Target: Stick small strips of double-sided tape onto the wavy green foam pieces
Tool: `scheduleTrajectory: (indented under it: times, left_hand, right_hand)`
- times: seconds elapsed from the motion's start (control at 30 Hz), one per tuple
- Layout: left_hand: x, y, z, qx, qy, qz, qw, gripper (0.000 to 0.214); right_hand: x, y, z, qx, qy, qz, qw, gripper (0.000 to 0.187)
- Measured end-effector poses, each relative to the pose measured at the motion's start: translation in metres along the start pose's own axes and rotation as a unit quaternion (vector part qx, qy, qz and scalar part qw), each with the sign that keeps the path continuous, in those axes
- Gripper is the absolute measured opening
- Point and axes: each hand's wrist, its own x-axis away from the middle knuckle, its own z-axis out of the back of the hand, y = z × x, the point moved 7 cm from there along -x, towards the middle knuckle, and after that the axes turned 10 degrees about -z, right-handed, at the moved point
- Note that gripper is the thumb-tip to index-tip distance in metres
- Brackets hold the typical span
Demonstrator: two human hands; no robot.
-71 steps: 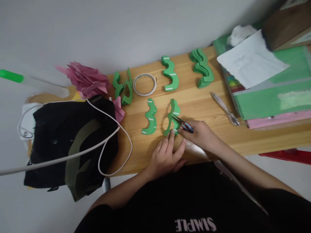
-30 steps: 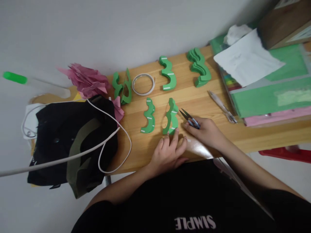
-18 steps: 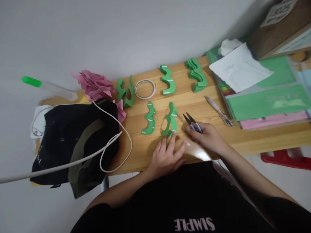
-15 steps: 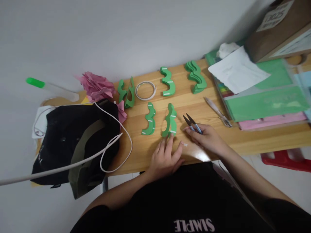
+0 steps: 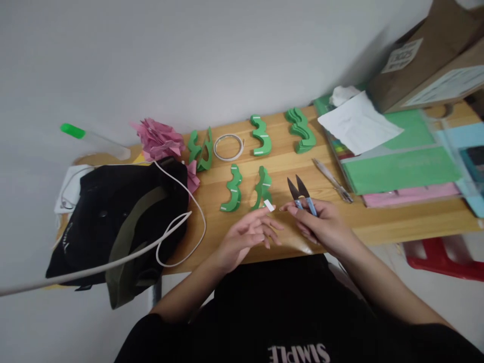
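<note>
My left hand (image 5: 245,237) is raised palm-up over the table's front edge, its fingers apart. A small white strip (image 5: 268,205) clings to its index fingertip. Just beyond that fingertip lies a wavy green paper cutout (image 5: 263,181), its lower part hidden by the finger and strip. My right hand (image 5: 319,219) is wrapped round thread snips (image 5: 306,201) with blue handles; their dark blades point away from me and stand apart. More wavy green cutouts (image 5: 231,189) with white strips on them lie to the left, and another such piece (image 5: 260,136) is farther back.
A stack of green cutouts (image 5: 301,131), a ring of white tape (image 5: 229,147) and a pen (image 5: 333,180) lie on the wooden table (image 5: 212,232). Folders (image 5: 401,169) and a cardboard box (image 5: 419,65) occupy the right. A black bag (image 5: 91,217), white cable (image 5: 200,201) and pink paper (image 5: 159,138) are left.
My left hand has lifted off the table and turned palm-up, with the white strip now on its index fingertip. The snips stay in my right hand, their blades spread wider.
</note>
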Motion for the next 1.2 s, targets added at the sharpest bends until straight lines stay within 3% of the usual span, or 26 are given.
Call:
scheduleTrajectory:
  times: [0.13, 0.43, 0.7, 0.9, 0.97, 1.03, 1.13, 1.2]
  left_hand:
    - [-0.002, 0.001, -0.001, 0.023, 0.014, 0.011, 1.0, 0.05]
    - [-0.014, 0.024, -0.008, -0.104, 0.001, -0.023, 0.994, 0.037]
    - [-0.028, 0.052, -0.012, -0.181, 0.044, 0.04, 0.982, 0.026]
    - [-0.042, 0.05, -0.006, -0.19, 0.052, 0.09, 0.976, 0.021]
    - [-0.046, 0.054, -0.003, -0.217, 0.07, 0.063, 0.972, 0.022]
    - [-0.049, 0.069, -0.003, -0.258, 0.097, -0.01, 0.961, 0.02]
    - [-0.052, 0.097, -0.011, -0.344, 0.105, -0.129, 0.924, 0.013]
    - [-0.053, 0.109, -0.019, -0.386, 0.088, -0.175, 0.901, 0.011]
  right_hand:
    - [0.004, -0.011, -0.007, 0.001, 0.009, 0.03, 1.0, 0.043]
    - [0.006, -0.04, -0.007, 0.104, 0.044, 0.142, 0.983, 0.026]
    - [0.012, -0.053, -0.005, 0.104, 0.061, 0.192, 0.974, 0.022]
    - [0.015, -0.054, 0.0, 0.062, 0.066, 0.207, 0.974, 0.025]
    - [0.017, -0.057, 0.007, 0.033, 0.084, 0.202, 0.975, 0.027]
    - [0.017, -0.06, 0.011, 0.032, 0.086, 0.196, 0.976, 0.028]
    - [0.016, -0.067, 0.01, 0.078, 0.065, 0.2, 0.975, 0.028]
    - [0.016, -0.073, 0.009, 0.107, 0.074, 0.218, 0.967, 0.027]
